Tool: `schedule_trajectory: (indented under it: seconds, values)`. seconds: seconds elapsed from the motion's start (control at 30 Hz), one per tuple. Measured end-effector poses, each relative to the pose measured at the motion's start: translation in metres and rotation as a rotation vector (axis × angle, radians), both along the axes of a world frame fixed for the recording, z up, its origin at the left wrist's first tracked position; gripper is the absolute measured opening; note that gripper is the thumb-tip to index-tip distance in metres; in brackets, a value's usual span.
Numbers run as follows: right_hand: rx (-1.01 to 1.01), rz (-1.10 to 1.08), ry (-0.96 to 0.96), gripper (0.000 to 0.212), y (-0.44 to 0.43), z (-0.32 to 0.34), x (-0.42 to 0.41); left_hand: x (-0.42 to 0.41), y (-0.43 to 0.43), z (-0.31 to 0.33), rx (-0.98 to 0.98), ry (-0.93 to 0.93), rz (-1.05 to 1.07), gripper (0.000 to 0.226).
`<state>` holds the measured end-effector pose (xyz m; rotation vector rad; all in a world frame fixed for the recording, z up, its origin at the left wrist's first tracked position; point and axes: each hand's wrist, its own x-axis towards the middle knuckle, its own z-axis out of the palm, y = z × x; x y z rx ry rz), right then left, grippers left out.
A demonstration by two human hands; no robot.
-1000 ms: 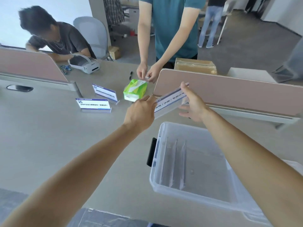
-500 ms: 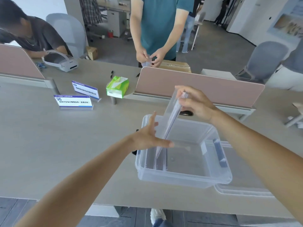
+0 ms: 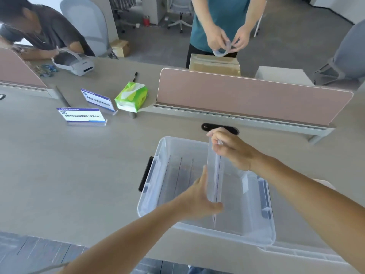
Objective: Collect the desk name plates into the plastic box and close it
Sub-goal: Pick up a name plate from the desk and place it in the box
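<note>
A clear plastic box point(image 3: 150, 196) stands open on the desk in front of me, with several clear name plates lying on edge at its left side. I hold another clear name plate point(image 3: 214, 175) edge-on inside the box. My right hand point(image 3: 231, 150) pinches its far end from above. My left hand point(image 3: 199, 198) steadies its near end with straight fingers against its side. Two more name plates with white and blue cards stand on the desk at the left, one nearer point(image 3: 82, 116) and one behind it point(image 3: 97, 99).
The box's lid point(image 3: 300, 252) lies under its right side. A green tissue pack point(image 3: 131, 96) sits by the pink divider point(image 3: 252, 99). A black cable grommet point(image 3: 219, 128) lies just beyond the box. A person stands behind the divider; another leans at the far left near a white headset point(image 3: 74, 63).
The plate has gone from steeply tilted to lower and nearly level inside the box. My left hand moved from the box's left rim to the plate's near end.
</note>
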<state>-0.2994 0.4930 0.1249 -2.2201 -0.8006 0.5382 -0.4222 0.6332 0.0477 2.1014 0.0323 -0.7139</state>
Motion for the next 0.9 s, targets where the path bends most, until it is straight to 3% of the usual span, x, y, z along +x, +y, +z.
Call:
schedule_trajectory:
  seconds: [0.1,0.23,0.3,0.47,0.6,0.9]
  values:
    - [-0.076,-0.001,0.072,0.044,-0.009,-0.046,0.016,0.005,-0.025,-0.018,0.074,0.046,0.007,0.096]
    - [-0.109,-0.017,0.209,0.06,-0.014,-0.101,0.034,0.015,-0.049,-0.038,0.187,0.176,0.212,0.044]
    - [-0.105,-0.036,0.29,0.073,-0.013,-0.12,0.041,0.02,-0.054,-0.046,0.242,0.259,0.245,0.03]
    - [-0.129,-0.066,0.522,0.071,-0.014,-0.162,0.052,0.03,-0.055,-0.066,0.281,0.419,0.277,0.036]
    - [-0.155,-0.072,0.609,0.052,-0.011,-0.18,0.062,0.039,-0.057,-0.075,0.271,0.481,0.425,0.043]
    - [-0.285,-0.107,0.668,0.104,0.003,-0.208,0.064,0.039,-0.063,-0.085,0.344,0.514,0.558,0.047]
